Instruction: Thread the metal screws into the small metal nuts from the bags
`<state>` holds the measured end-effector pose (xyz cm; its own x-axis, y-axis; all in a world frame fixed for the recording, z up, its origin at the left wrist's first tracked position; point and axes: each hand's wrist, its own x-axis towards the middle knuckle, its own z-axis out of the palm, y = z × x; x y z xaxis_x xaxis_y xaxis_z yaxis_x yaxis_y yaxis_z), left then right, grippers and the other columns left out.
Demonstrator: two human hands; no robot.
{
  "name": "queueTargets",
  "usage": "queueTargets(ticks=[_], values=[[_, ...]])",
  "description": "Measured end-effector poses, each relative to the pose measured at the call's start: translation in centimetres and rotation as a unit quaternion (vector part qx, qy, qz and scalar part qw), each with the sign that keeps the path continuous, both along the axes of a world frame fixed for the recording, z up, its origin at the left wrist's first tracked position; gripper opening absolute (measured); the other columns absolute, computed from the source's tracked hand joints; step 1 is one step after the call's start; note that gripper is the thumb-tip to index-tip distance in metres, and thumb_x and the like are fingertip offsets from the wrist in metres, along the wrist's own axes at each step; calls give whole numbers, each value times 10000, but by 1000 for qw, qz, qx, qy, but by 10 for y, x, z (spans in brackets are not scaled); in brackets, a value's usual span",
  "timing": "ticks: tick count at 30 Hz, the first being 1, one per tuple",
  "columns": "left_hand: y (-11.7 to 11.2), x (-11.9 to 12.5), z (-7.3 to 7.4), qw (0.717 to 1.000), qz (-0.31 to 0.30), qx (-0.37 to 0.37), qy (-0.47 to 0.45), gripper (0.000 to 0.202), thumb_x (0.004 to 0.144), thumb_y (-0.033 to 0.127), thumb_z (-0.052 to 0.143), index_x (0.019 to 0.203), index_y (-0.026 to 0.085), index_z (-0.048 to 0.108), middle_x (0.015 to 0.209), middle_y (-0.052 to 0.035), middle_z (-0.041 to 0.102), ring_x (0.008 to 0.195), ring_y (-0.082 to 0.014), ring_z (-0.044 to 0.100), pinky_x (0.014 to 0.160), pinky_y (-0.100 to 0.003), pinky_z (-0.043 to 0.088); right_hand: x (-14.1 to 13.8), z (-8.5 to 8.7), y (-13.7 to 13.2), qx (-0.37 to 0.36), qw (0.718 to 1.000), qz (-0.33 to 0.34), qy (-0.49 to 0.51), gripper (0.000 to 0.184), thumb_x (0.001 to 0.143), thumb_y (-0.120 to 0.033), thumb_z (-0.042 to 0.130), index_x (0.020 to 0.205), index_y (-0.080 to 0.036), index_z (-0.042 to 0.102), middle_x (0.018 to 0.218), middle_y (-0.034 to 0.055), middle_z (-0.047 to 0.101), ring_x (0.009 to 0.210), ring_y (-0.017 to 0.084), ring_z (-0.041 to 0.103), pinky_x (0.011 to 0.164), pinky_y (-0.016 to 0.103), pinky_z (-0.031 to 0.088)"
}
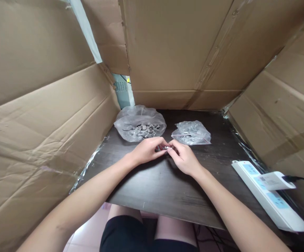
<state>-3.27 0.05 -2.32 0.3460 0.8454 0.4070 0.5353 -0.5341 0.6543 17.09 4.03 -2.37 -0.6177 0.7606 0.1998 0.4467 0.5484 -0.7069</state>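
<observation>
My left hand [148,149] and my right hand [183,158] meet over the dark table [162,189], fingertips pinched together on a small metal part [165,148]. Just beyond them lies an open clear plastic bag [139,123] holding several small grey metal pieces. To its right sits a smaller sealed clear bag [191,133] with shiny contents. Both hands are closed around the tiny part, which is mostly hidden by the fingers.
Cardboard walls enclose the table on the left [41,115], back [178,52] and right [280,105]. A white power strip [269,199] with a plugged-in adapter lies at the right edge. My knees show below the table's front edge.
</observation>
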Motion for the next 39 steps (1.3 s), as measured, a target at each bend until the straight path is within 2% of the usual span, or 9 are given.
queueTargets(ticks=[5, 12, 26, 39], values=[[0, 0, 0, 1000, 1, -8, 2, 142, 943, 282, 654, 1021, 163, 658, 922, -43, 715, 775, -144, 667, 726, -257, 539, -1, -2, 1, 3, 1000, 6, 1, 149, 956, -300, 493, 875, -210, 580, 736, 7, 620, 642, 164, 554, 661, 280, 403], [1, 0, -2, 1000, 3, -8, 4, 148, 936, 285, 663, 1019, 163, 662, 905, -38, 705, 771, -144, 662, 716, -253, 524, -2, -2, 2, -2, 1000, 21, 7, 202, 988, -315, 456, 896, -206, 600, 793, 26, 648, 710, 178, 582, 711, 290, 412], [1, 1, -4, 1000, 2, -6, 14, 143, 941, 287, 649, 1008, 161, 651, 900, -39, 700, 770, -145, 659, 710, -253, 524, -1, -3, 2, -3, 1000, 23, 0, 252, 999, -327, 433, 804, -204, 534, 735, 8, 592, 667, 155, 530, 661, 278, 348], [1, 0, -4, 1000, -5, -2, 8, 127, 930, 262, 664, 1002, 159, 649, 887, -28, 693, 758, -135, 655, 702, -239, 518, -2, -5, 3, 1, 1000, 22, -6, 266, 1000, -339, 423, 791, -204, 515, 735, 12, 587, 668, 155, 520, 656, 284, 331]])
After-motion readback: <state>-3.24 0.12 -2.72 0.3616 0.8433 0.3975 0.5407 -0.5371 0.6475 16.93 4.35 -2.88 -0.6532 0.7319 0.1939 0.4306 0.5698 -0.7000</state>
